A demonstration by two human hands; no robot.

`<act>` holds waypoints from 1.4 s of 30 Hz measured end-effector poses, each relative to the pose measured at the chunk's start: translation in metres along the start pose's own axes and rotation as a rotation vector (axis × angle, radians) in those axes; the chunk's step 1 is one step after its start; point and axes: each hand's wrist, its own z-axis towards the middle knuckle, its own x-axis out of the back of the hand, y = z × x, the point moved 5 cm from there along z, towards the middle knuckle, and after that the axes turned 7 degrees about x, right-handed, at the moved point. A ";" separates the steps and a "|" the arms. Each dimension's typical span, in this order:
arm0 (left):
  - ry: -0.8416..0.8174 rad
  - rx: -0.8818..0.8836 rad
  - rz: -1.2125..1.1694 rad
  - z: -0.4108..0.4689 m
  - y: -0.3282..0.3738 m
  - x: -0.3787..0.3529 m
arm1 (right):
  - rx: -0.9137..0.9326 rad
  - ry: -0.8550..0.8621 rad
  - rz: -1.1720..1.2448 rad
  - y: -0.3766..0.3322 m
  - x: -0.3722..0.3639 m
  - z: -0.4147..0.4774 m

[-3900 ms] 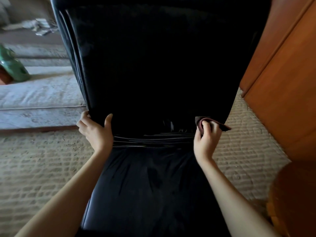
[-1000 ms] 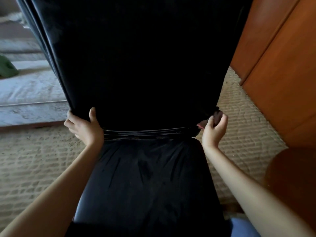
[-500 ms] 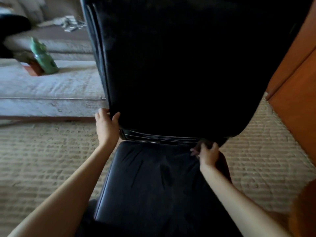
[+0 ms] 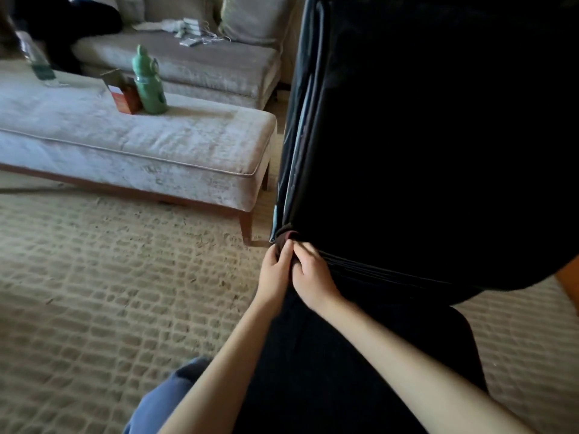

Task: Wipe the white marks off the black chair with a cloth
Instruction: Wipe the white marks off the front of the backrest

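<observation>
The left hand [image 4: 275, 269] and right hand [image 4: 311, 275] touch each other, fingers curled; both pinch the dark cloth [image 4: 284, 237] against the lower left backrest corner of the black chair [image 4: 438, 136].

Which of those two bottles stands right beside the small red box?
The opaque green bottle, close against the red cardboard box on the pale upholstered bench; the clear bottle stands apart, far left.

chair [image 4: 438, 136] — glossy black leather | bench [image 4: 156, 142] — plush fabric | rug [image 4: 109, 277] — coarse weave
</observation>
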 end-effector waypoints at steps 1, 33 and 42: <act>0.018 0.078 -0.099 0.005 -0.010 0.000 | 0.011 -0.059 -0.083 0.000 0.006 0.003; 0.517 0.230 0.019 0.049 -0.048 -0.020 | 1.225 0.075 -1.074 -0.011 0.095 0.056; 0.514 0.183 0.066 0.062 -0.044 -0.053 | 1.232 0.092 -1.033 -0.006 0.096 0.060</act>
